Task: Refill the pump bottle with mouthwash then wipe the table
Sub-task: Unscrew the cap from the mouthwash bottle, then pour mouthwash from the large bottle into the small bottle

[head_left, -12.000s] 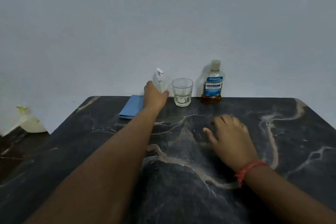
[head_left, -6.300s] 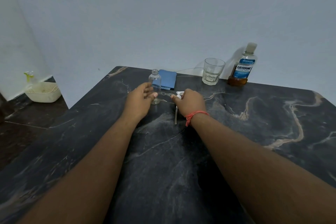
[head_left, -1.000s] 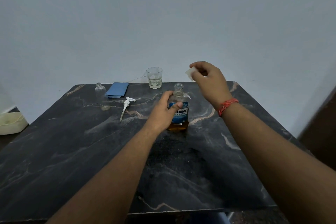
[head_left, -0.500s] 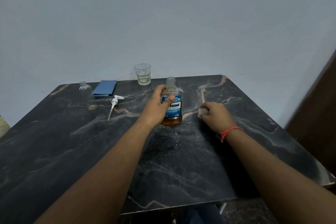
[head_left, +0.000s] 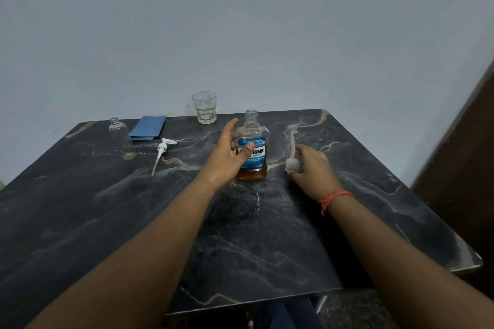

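Uncapped mouthwash bottle (head_left: pixel 252 152) upright on dark table (head_left: pixel 267 235), left hand (head_left: pixel 227 153) loosely around it, perhaps touching.

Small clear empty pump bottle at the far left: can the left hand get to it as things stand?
Probably yes: the small clear empty pump bottle stands uncapped and alone; the left hand, fingers loose, has bare table between.

The mouthwash bottle (head_left: pixel 252 152) has a blue label reading "…RINE" and "MINT", its start hidden by a thumb.
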A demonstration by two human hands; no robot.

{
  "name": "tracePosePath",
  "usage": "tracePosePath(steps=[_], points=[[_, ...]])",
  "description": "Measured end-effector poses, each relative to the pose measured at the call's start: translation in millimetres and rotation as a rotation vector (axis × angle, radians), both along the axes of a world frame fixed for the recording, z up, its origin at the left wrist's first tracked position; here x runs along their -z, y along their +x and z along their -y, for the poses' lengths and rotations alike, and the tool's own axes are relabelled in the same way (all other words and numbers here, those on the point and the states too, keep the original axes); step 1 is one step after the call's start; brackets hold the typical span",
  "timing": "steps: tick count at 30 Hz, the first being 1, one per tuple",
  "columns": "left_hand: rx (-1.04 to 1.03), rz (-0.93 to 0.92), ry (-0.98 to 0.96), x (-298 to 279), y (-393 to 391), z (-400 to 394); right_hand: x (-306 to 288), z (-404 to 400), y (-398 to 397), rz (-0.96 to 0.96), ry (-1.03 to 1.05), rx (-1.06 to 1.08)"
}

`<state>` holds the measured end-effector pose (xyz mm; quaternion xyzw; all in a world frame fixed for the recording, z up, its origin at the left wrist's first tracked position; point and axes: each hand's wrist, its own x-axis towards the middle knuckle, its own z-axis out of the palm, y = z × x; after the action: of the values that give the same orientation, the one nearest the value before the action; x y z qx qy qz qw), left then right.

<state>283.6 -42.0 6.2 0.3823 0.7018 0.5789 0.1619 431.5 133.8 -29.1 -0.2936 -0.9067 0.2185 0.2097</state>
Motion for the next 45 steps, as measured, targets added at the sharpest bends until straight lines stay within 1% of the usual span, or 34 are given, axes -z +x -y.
tracePosePath(steps=[3, 6, 9, 12, 16, 20, 22, 25, 31, 35, 40, 45], points=[[-0.024, -0.014, 0.016, 2, -7, 17, -4, 6, 6, -0.071, 0.072, -0.003], [-0.117, -0.083, -0.030, 8, -16, 44, -10, 27, 9, -0.185, 0.141, 0.000], [-0.253, -0.113, -0.024, 17, -28, 78, -17, 57, 9, -0.298, 0.202, -0.006], [-0.431, -0.097, -0.001, 24, -51, 114, -21, 89, 3, -0.380, 0.248, -0.064], [-0.625, -0.076, -0.035, 33, -88, 155, -20, 131, -18, -0.376, 0.259, -0.184], [-0.709, -0.077, -0.047, 40, -128, 179, -13, 163, -52, -0.287, 0.210, -0.292], [-0.728, -0.065, -0.059, 42, -148, 182, -12, 170, -69, -0.222, 0.193, -0.317], [-0.721, -0.044, -0.089, 44, -173, 177, -10, 172, -84, -0.167, 0.225, -0.337], [-0.637, -0.041, -0.077, 45, -204, 157, -1, 173, -89, -0.123, 0.227, -0.370], [-0.593, -0.003, -0.082, 46, -213, 151, 1, 176, -89, -0.152, 0.216, -0.380], [-0.626, -0.007, -0.059, 47, -197, 159, -4, 177, -80, -0.187, 0.165, -0.394], [-0.614, -0.014, -0.060, 45, -153, 179, -14, 167, -59, -0.281, 0.125, -0.347]])
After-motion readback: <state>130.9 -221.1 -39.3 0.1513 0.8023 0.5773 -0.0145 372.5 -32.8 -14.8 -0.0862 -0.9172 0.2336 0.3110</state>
